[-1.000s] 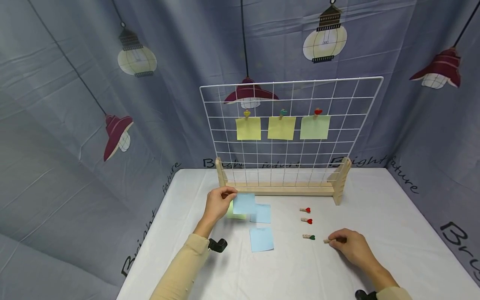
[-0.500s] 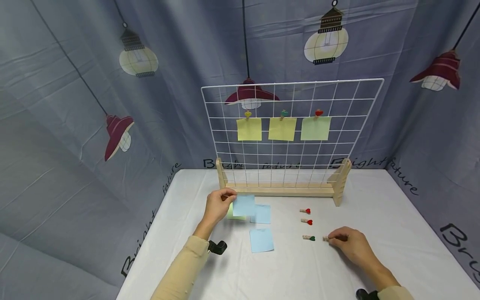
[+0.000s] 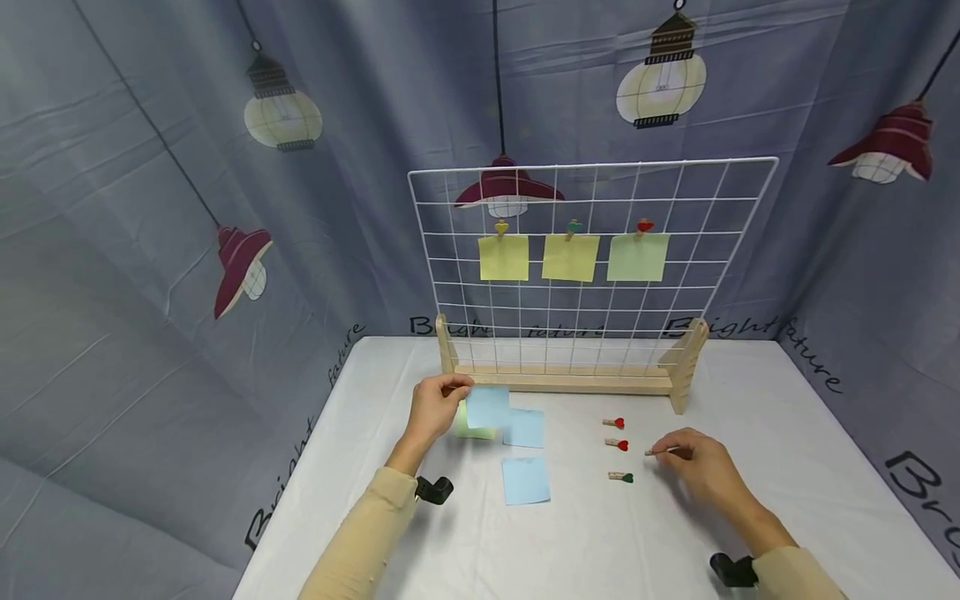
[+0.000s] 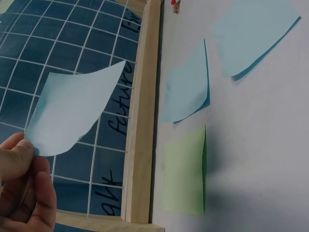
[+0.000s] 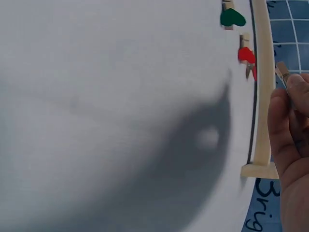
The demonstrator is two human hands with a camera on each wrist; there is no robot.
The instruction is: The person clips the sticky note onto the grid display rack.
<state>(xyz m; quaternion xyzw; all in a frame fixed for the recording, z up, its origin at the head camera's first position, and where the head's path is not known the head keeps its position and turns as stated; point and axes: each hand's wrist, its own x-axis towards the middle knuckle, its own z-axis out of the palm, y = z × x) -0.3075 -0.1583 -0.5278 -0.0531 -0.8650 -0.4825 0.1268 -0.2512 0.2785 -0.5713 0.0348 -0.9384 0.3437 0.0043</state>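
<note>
My left hand [image 3: 435,408] pinches a blue sticky note [image 4: 77,111] by one corner between thumb and fingers. The note hangs in front of the foot of the white wire grid, overlapping a green note [image 4: 184,176] and a second blue note [image 3: 525,428] in the head view. My right hand [image 3: 703,471] pinches a small wooden clothespin [image 5: 283,71] between thumb and fingertips, above the table. Its far end is hidden by the fingers. Left of that hand lie two clothespins with red hearts [image 3: 621,445] and one with a green heart [image 3: 627,477].
The wire grid [image 3: 720,200] stands in a wooden base [image 3: 562,382] at the back. Heart clothespins hold two yellow notes [image 3: 504,258] and a pale green note [image 3: 638,257] on it. Another blue note [image 3: 526,481] lies nearer on the white table [image 3: 585,542].
My right hand has lifted the clothespin off the table and moved it slightly away from me. The left hand keeps its note almost in place.
</note>
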